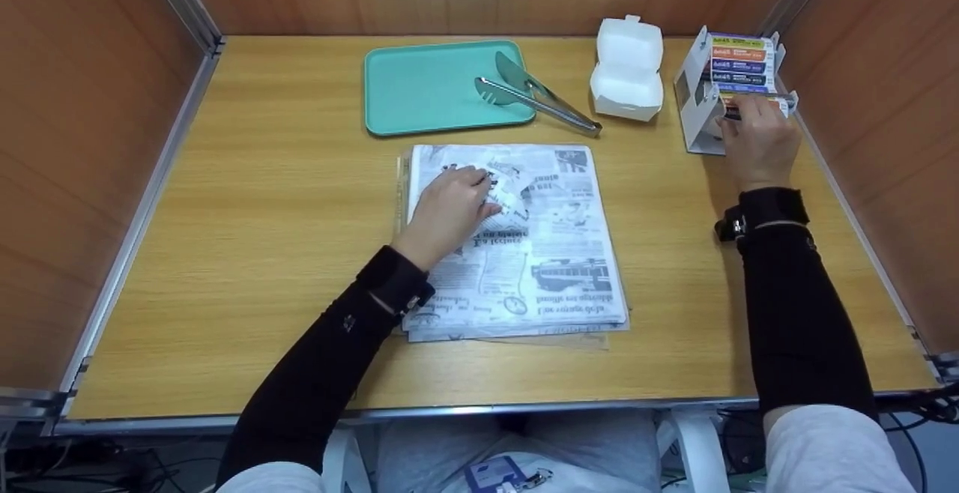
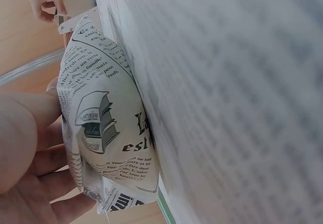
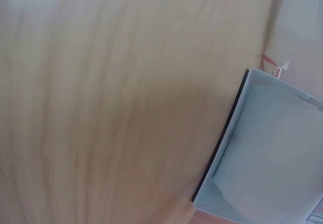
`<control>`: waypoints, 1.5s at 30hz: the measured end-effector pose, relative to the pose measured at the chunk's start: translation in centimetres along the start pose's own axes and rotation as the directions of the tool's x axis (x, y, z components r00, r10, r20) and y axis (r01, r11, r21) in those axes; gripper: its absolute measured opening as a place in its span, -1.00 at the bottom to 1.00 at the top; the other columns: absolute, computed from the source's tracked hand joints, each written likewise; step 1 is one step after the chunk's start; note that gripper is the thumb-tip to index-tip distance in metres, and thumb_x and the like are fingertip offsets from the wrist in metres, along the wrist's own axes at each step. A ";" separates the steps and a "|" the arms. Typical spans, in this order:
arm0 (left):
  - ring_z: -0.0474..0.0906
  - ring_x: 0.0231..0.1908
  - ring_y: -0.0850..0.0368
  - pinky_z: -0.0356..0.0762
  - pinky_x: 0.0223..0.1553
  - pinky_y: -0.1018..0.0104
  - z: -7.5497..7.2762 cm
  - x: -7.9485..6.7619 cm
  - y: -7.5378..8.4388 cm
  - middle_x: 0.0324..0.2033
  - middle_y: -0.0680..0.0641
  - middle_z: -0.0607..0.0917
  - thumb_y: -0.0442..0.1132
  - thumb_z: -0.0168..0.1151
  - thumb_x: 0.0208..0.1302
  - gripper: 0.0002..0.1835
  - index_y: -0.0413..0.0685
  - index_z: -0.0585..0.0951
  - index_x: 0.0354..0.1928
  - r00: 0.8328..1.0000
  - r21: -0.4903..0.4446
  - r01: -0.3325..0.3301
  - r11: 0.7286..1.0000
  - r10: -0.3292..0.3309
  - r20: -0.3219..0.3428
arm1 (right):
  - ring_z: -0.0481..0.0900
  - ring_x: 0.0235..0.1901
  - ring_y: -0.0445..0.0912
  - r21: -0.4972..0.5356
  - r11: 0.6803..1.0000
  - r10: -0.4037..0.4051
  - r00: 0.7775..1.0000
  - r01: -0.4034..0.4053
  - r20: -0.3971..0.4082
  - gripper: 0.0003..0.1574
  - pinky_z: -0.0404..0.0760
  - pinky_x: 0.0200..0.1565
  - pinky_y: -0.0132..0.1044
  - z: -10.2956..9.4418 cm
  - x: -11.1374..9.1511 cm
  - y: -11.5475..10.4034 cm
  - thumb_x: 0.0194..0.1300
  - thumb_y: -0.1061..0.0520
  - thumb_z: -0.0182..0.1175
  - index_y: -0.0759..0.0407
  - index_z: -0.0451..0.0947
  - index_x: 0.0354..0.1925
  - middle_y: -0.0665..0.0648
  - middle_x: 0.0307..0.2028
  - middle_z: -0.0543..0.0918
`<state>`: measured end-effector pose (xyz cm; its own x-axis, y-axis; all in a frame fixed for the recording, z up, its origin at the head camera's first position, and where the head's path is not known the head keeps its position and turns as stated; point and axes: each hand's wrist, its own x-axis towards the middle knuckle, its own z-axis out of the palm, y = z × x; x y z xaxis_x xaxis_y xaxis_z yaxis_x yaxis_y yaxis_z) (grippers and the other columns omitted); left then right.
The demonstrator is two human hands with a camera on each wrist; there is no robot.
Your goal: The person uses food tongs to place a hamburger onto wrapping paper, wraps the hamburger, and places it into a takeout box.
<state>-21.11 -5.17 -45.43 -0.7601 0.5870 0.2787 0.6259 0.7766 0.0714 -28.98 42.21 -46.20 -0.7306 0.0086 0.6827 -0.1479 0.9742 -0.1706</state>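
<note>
A parcel wrapped in newsprint-patterned paper [image 1: 511,197] lies on a stack of the same printed sheets [image 1: 573,253]. My left hand [image 1: 449,212] holds it from the left, and in the left wrist view its fingers curve against the wrapped parcel [image 2: 108,118]. At the far right, my right hand [image 1: 763,141] is at the front of a grey label dispenser [image 1: 697,100]. Its thumb and fingers pinch at the end of a strip of coloured labels [image 1: 740,66]; the fingertips partly hide that label. The right wrist view shows the dispenser's side [image 3: 272,148] but not the fingers.
A green tray [image 1: 419,88] stands at the back, with metal tongs [image 1: 558,107] resting across its right edge. An opened white clamshell box [image 1: 628,73] sits between tray and dispenser. Wooden panels [image 1: 90,141] enclose the table's back and sides.
</note>
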 end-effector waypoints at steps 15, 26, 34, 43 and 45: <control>0.65 0.22 -0.18 0.48 0.41 0.02 0.2 0.0 0.0 0.14 -0.27 0.74 0.03 0.37 0.47 -0.47 -0.33 0.71 0.15 1.000 -0.001 -0.008 1.000 0.008 -0.020 | 0.77 0.04 0.28 0.060 0.996 0.058 0.998 -0.060 0.029 -0.65 0.68 0.09 0.22 -0.2 -0.1 -0.1 0.42 0.16 0.45 0.32 0.76 0.08 0.33 0.03 0.79; 0.64 0.24 -0.18 0.47 0.43 0.03 0.0 0.0 0.0 0.17 -0.28 0.73 0.04 0.35 0.48 -0.45 -0.34 0.69 0.20 1.000 -0.002 0.005 1.000 -0.005 -0.008 | 0.77 0.06 0.28 0.061 0.997 0.050 0.996 -0.054 0.071 -0.73 0.71 0.07 0.20 -0.6 0.3 -0.4 0.47 0.28 0.31 0.35 0.76 0.07 0.32 0.05 0.78; 0.64 0.24 -0.16 0.50 0.40 0.04 0.0 -0.1 0.2 0.17 -0.26 0.73 0.04 0.32 0.51 -0.46 -0.34 0.70 0.19 1.000 0.010 -0.009 1.000 0.009 -0.005 | 0.80 -0.08 0.30 0.066 0.998 0.026 1.000 -0.026 0.010 -0.83 0.69 -0.03 0.25 -0.4 0.2 0.0 0.44 0.30 0.35 0.37 0.81 -0.08 0.35 -0.10 0.82; 0.65 0.22 -0.16 0.52 0.37 0.04 0.0 -0.1 0.0 0.15 -0.25 0.74 0.04 0.32 0.51 -0.48 -0.32 0.71 0.16 1.000 0.022 -0.016 1.000 0.016 -0.010 | 0.79 -0.05 0.29 0.108 0.994 0.021 1.000 -0.024 0.022 -0.77 0.70 0.04 0.22 -0.5 0.2 0.1 0.41 0.23 0.44 0.38 0.80 -0.05 0.35 -0.09 0.82; 0.65 0.23 -0.16 0.51 0.38 0.04 0.0 -0.1 0.0 0.16 -0.25 0.74 0.04 0.33 0.50 -0.48 -0.31 0.71 0.17 1.000 0.020 -0.012 1.000 0.012 -0.004 | 0.79 -0.03 0.29 0.116 0.993 0.030 0.999 -0.034 0.032 -0.76 0.70 0.07 0.20 -0.6 0.2 0.1 0.41 0.22 0.44 0.37 0.80 -0.03 0.35 -0.07 0.82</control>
<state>-21.02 -5.19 -45.47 -0.7518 0.5953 0.2834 0.6313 0.7741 0.0485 -28.76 42.43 -45.64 -0.7557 0.0309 0.6542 -0.1996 0.9405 -0.2750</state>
